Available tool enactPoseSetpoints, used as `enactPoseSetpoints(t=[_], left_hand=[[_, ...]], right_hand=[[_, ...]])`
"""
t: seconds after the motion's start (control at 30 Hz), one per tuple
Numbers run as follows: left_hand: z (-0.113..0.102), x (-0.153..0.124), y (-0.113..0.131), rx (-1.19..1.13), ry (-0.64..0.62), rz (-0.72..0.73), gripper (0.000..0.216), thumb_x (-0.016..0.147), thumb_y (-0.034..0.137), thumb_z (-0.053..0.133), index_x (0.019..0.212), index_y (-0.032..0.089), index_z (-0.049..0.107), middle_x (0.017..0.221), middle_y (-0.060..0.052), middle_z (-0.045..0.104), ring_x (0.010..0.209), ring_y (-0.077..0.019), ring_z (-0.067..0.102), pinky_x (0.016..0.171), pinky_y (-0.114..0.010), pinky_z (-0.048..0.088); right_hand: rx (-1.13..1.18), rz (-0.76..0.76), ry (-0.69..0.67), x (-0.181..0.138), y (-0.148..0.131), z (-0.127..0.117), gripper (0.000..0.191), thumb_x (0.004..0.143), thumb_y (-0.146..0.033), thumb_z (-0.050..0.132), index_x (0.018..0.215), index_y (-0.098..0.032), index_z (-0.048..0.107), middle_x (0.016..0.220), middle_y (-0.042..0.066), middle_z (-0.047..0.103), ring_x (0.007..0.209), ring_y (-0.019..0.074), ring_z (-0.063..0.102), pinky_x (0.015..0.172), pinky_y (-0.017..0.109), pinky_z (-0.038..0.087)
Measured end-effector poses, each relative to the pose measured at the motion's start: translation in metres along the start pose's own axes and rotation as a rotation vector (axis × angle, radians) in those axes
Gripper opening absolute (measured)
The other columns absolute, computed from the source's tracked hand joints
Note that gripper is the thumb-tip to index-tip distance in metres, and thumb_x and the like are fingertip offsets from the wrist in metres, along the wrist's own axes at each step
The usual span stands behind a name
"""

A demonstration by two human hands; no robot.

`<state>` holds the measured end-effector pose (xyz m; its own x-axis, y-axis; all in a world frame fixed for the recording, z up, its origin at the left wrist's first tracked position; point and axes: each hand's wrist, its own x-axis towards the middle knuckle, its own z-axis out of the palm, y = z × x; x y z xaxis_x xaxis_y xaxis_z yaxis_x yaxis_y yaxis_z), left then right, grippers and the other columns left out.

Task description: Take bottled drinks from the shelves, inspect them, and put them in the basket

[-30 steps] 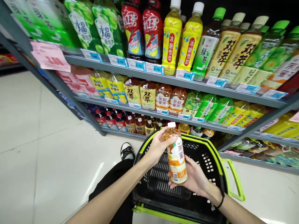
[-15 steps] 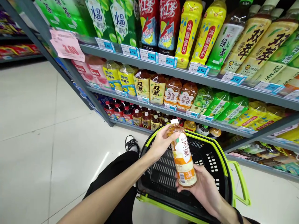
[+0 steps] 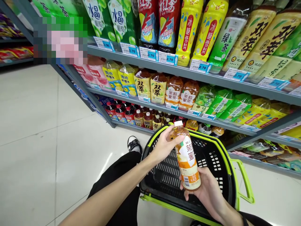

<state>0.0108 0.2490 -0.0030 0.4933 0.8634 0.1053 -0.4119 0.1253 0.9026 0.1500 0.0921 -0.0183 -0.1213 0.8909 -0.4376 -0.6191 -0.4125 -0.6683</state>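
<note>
A tea bottle [image 3: 188,160] with a white cap and a white, orange and cream label is held tilted above the basket. My left hand [image 3: 166,145] wraps round its upper part, thumb across the front below the neck. Lower down, my right hand [image 3: 210,190] grips the bottle near its base, with the fingers partly hidden behind it. Beneath both hands stands the black shopping basket [image 3: 162,172] with a lime-green rim and handle. Bottles with similar labels [image 3: 173,94] stand on the middle shelf.
Shelves of drink bottles [image 3: 189,34] rise in front, with price tags along the shelf edge [image 3: 141,59]. Small bottles [image 3: 138,117] fill the bottom shelf. A shoe [image 3: 134,143] is on the tiled floor [image 3: 30,125] left of the basket. A pixelated patch covers the upper left.
The view has shifted slightly, so the bottle, hands and basket appear a little further right. Both hands keep their hold on the bottle.
</note>
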Motion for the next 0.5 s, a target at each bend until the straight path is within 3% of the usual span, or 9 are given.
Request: enactPoseSetpoints(t=[0.5], left_hand=[[0.0061, -0.0013, 0.0041, -0.014, -0.034, 0.013, 0.053, 0.079, 0.037, 0.085, 0.125, 0.018, 0.065, 0.124, -0.011, 0.074, 0.116, -0.026, 0.068, 0.101, -0.035, 0.052]], right_hand=[[-0.038, 0.017, -0.055, 0.0023, 0.0011, -0.0053, 0.051, 0.096, -0.052, 0.052, 0.113, -0.009, 0.073, 0.096, 0.015, 0.073, 0.083, 0.0287, 0.07, 0.058, 0.033, 0.052]])
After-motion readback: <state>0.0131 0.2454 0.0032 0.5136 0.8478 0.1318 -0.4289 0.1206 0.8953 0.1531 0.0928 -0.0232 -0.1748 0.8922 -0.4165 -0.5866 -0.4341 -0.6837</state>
